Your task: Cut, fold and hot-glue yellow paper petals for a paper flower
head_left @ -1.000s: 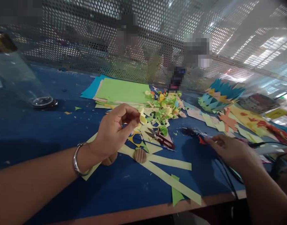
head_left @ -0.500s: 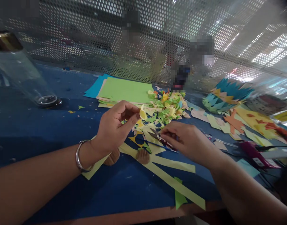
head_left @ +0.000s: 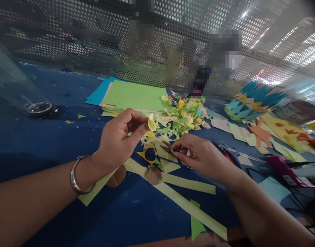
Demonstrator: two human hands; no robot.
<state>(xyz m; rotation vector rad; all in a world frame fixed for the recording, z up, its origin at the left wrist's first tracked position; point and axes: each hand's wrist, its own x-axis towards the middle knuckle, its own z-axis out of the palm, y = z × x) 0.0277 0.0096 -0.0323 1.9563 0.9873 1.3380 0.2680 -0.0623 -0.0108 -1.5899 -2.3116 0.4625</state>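
My left hand (head_left: 121, 140) pinches a small curled piece of yellow paper (head_left: 152, 124) between thumb and fingertips, raised above the table. To its right, my right hand (head_left: 201, 154) is closed around a pair of scissors (head_left: 166, 147). The scissors' dark blades point left, over cut paper scraps; their handles are mostly hidden by my fingers. Just beyond both hands lies a heap of small green, yellow and pink paper pieces (head_left: 184, 118). Pale yellow paper strips (head_left: 188, 202) and a brown round disc (head_left: 154, 176) lie below the hands.
Coloured paper sheets (head_left: 137, 94) are stacked at the back against a perforated metal screen (head_left: 101, 41). A clear bottle (head_left: 15, 79) stands at the left. To the right are a spiky blue-green paper piece (head_left: 250, 104), orange scraps (head_left: 260, 132) and a magenta power strip (head_left: 286, 171) with cables.
The view has shifted slightly, so the bottle and left hand sit further left. Both hands keep hold of the yellow paper piece and the scissors, with little other change.
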